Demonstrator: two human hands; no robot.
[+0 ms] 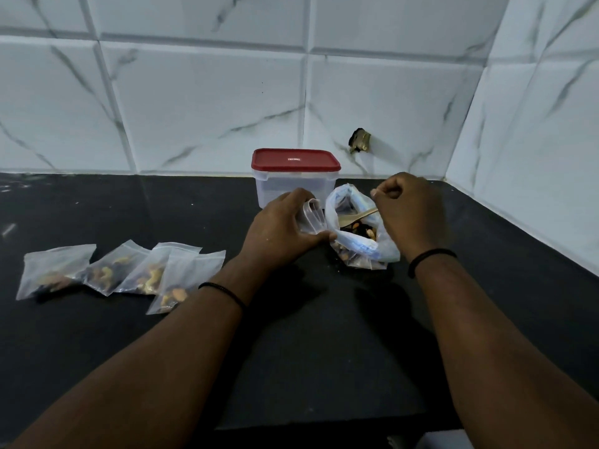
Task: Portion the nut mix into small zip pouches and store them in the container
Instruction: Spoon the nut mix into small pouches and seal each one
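My left hand point(282, 226) grips a small clear zip pouch point(311, 218) with its mouth held open, just left of the large plastic bag of nut mix point(356, 234). My right hand point(408, 212) pinches the handle of a wooden spoon point(356, 216), whose bowl dips into the nut bag. Behind both stands the clear container point(278, 189) with its red lid point(295, 159) on. Several filled zip pouches point(123, 270) lie in a row on the black counter point(324, 335) at the left.
White marbled tile walls close the back and right of the counter corner. A brass fitting point(359, 140) sticks out of the back wall above the nut bag. The counter's front edge runs near the bottom of the view.
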